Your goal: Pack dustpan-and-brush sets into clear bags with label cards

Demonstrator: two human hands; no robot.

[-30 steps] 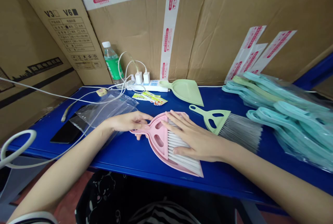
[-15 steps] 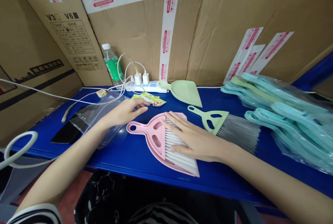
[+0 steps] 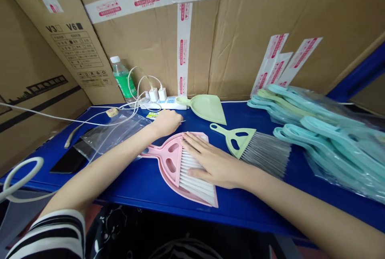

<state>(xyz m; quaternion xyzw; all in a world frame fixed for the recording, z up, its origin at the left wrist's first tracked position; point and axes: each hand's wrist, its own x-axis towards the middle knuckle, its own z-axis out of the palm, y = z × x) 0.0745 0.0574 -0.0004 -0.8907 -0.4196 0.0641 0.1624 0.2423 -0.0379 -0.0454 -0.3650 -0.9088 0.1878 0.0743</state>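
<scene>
My right hand [image 3: 210, 158] lies flat with fingers stretched over the white bristles of a pink brush [image 3: 188, 179], which rests in a pink dustpan [image 3: 164, 173]. My left hand [image 3: 169, 122] is closed over the colourful stickers [image 3: 152, 115], just above the pink set; a thin pale edge shows at its fingers, but what it grips is mostly hidden. Right of the pink set lies a green brush [image 3: 246, 142] with grey bristles. Behind it is a green dustpan [image 3: 209, 107], its handle touching the power strip.
Bagged teal brushes and dustpans [image 3: 337, 138] are piled at the right. A green-labelled bottle [image 3: 124, 80] and a power strip [image 3: 173, 102] with cables stand at the back left. A clear bag [image 3: 111, 130] partly covers a black phone [image 3: 68, 160]. Cardboard [image 3: 234, 50] walls the rear.
My left hand has moved right over the stickers and its fingers have closed. My right hand stays on the pink brush. The view has shifted slightly.
</scene>
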